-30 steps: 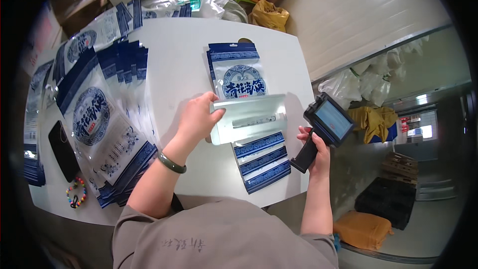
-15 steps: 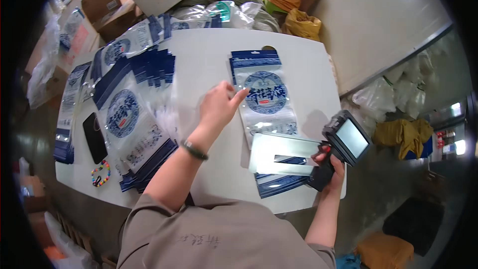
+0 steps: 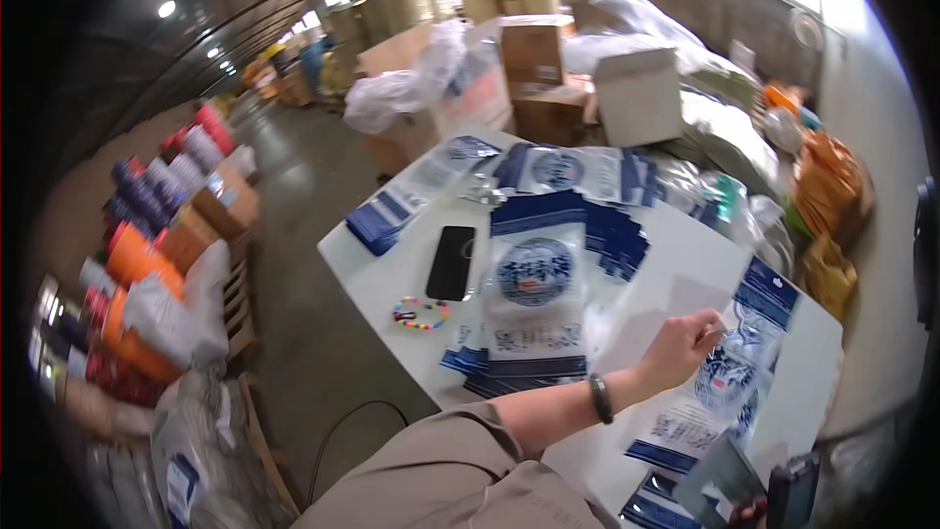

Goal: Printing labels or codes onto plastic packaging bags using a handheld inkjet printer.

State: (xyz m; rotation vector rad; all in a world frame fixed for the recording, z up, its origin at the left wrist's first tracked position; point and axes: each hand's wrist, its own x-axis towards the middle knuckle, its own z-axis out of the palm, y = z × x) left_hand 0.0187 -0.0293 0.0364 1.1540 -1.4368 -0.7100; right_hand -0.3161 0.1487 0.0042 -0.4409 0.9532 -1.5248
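My left hand [image 3: 681,351], with a dark bracelet on its wrist, is closed in a pinch at the left edge of a printed plastic bag [image 3: 723,382]. This bag is clear with blue bands and a round blue design, and lies at the right of the table. Below it, the blue end of another bag [image 3: 658,504] shows. My right hand [image 3: 749,512], mostly cut off by the lower edge, grips a black handheld printer [image 3: 791,490] with a flat metal plate [image 3: 720,478]. That plate hangs over the lower bags and partly hides them.
A fanned stack of the same bags [image 3: 537,284] covers the table's middle, with more bags [image 3: 568,171] behind. Left of the stack are a black phone [image 3: 451,263] and a beaded bracelet [image 3: 421,313]. Cartons [image 3: 534,51] stand beyond the white table [image 3: 392,279]; wrapped rolls [image 3: 147,260] are at left.
The view has swung to the left, bringing the warehouse floor and rolls into sight. My left fingers have closed from a spread pose at the bag. The printer now sits at the lower edge.
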